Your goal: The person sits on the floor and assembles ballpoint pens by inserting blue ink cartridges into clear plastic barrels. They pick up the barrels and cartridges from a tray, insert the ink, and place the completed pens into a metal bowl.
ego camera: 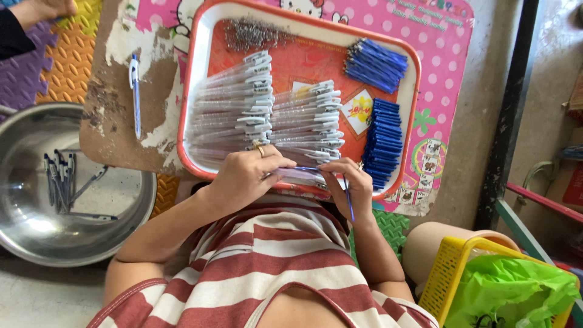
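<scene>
My left hand (246,173) grips a clear pen barrel (297,175) at the near edge of a red tray (194,79). My right hand (352,182) pinches a thin blue refill (349,203), its tip meeting the barrel between the two hands. On the tray lie two rows of clear pen barrels with white clips (243,106), a heap of small metal springs (249,33), and two piles of blue pen parts (382,140).
A steel bowl (36,243) at the left holds several finished pens (61,179). One pen (135,91) lies on a worn board. Another person's hand (39,9) shows top left. A yellow basket (449,273) with green plastic stands lower right.
</scene>
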